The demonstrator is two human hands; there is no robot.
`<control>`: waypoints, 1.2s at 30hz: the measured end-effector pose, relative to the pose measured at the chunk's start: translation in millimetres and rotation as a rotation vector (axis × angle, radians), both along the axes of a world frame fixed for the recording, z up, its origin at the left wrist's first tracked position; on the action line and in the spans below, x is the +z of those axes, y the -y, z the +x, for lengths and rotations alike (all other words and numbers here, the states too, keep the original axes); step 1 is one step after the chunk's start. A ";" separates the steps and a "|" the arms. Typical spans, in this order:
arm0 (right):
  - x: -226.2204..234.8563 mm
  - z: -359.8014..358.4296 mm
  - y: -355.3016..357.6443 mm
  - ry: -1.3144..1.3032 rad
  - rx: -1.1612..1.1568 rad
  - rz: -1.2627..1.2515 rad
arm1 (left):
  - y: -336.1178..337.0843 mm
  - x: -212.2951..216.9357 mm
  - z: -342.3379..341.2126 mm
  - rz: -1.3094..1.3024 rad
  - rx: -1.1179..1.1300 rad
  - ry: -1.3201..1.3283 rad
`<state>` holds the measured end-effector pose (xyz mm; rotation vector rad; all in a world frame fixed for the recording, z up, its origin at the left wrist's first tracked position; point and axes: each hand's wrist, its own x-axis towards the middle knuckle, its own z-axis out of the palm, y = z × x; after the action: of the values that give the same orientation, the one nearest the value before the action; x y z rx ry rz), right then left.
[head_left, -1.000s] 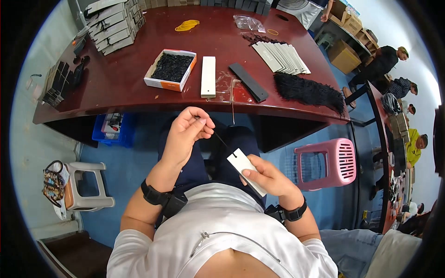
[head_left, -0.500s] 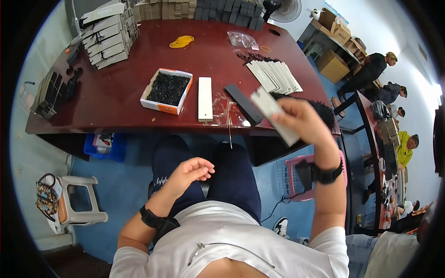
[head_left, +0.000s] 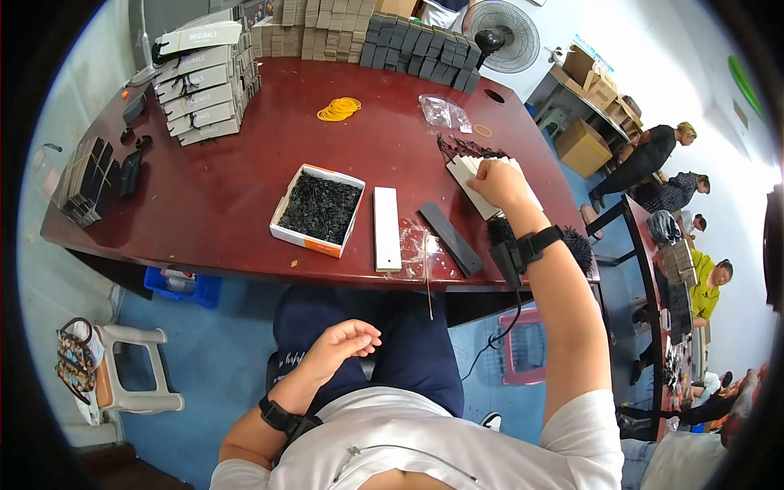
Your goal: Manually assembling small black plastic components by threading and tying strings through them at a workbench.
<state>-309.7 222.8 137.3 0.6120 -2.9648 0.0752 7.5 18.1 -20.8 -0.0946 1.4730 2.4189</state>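
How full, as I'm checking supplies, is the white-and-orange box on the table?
The box looks mostly full: black strands spread wall to wall inside it.

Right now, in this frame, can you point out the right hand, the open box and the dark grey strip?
Right hand (head_left: 500,184): head view, on the middle of the hand.
Open box (head_left: 306,242): head view, on its near wall.
Dark grey strip (head_left: 450,240): head view, mid-length on its top face.
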 end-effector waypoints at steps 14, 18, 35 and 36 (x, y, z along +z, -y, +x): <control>1.7 -3.5 -6.7 -0.075 -0.074 0.107 | -0.4 -13.8 -7.0 0.029 -0.010 0.013; 1.4 -8.2 -11.6 -0.051 -0.091 0.135 | -0.1 -15.9 -5.8 0.016 -0.013 0.015; 16.4 70.2 -78.2 -0.076 0.106 -0.435 | -2.6 53.9 3.7 -0.165 -0.059 -0.119; 9.4 76.9 -86.3 -0.071 0.107 -0.446 | -3.1 60.0 2.1 -0.173 -0.076 -0.117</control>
<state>-232.8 309.1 146.7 0.6855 -2.7068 0.6850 9.6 21.2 39.1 0.0650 1.7039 2.2678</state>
